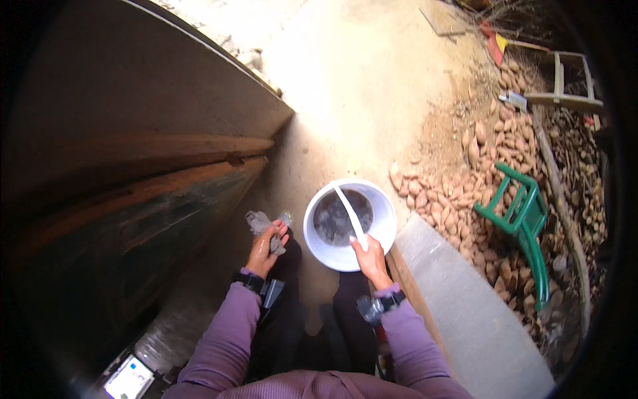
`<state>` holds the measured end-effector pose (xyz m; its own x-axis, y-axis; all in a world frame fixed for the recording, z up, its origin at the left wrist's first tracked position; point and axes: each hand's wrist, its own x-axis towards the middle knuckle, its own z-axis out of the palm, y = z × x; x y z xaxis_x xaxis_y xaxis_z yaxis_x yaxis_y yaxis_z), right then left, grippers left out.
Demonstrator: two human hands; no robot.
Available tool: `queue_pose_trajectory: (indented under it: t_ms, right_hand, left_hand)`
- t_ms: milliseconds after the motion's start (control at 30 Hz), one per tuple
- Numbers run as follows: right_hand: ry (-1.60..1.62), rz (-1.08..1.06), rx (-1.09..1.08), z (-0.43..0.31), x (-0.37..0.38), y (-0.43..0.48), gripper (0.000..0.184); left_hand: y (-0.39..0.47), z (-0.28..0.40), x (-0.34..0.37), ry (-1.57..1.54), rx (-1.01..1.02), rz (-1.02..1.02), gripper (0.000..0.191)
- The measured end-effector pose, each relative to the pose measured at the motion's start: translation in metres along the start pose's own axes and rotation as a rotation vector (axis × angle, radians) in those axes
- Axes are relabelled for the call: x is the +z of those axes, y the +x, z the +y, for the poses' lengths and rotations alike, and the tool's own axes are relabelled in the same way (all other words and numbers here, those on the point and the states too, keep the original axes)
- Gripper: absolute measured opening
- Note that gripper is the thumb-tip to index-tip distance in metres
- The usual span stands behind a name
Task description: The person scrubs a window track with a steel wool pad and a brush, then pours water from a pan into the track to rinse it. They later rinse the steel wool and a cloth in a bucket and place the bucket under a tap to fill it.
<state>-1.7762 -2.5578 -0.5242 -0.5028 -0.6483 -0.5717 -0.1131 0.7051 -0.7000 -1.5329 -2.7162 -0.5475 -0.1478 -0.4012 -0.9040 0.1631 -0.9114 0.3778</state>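
A white plastic bucket (386, 219) of dark, murky water (331, 219) with some foam is in front of my legs. My right hand (373, 259) grips its white handle (349, 209), which crosses over the bucket's mouth. Whether the bucket hangs from the handle or rests on the floor, I cannot tell. To the left of the bucket, my left hand (265, 249) holds a crumpled grey cloth (257, 222) that looks wet. Its fingers curl around the cloth, and part of it sticks out past them.
Sweet potatoes (448, 209) lie heaped on the ground to the right. A green plastic stool (528, 209) lies tipped on the heap. A grey slab (458, 294) runs along my right side. Dark wooden furniture (139, 189) stands close on my left. A wooden ladder-like frame (568, 95) lies at far right.
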Motion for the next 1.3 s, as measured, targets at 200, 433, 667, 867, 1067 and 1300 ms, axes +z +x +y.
queue_pose_trajectory:
  t_ms: [200,433,667,867,1067,1300]
  right_hand:
    - [0.501,-0.386,0.048,-0.17,-0.156,-0.023,0.024]
    - [0.58,-0.435,0.093,-0.42,-0.275,-0.006,0.051]
    - [0.451,0.064,-0.225,-0.52,-0.357,0.053,0.089]
    - [0.22,-0.164,-0.556,-0.6,-0.427,0.214,0.065]
    - [0.156,-0.413,-0.574,-0.693,-0.421,0.402,0.047]
    - [0.069,-0.738,-0.426,-0.791,-0.366,0.575,0.036]
  left_hand:
    - [0.048,0.002,0.031,-0.221,-0.082,-0.093,0.025]
    - [0.126,0.021,0.177,-0.247,-0.096,-0.274,0.02]
    - [0.166,0.12,0.353,-0.247,-0.013,-0.418,0.019]
    - [0.222,0.262,0.486,-0.256,0.227,-0.43,0.018]
    - [0.259,0.368,0.506,-0.61,0.156,-0.225,0.014]
    - [0.303,0.426,0.475,-0.77,0.245,0.067,0.015]
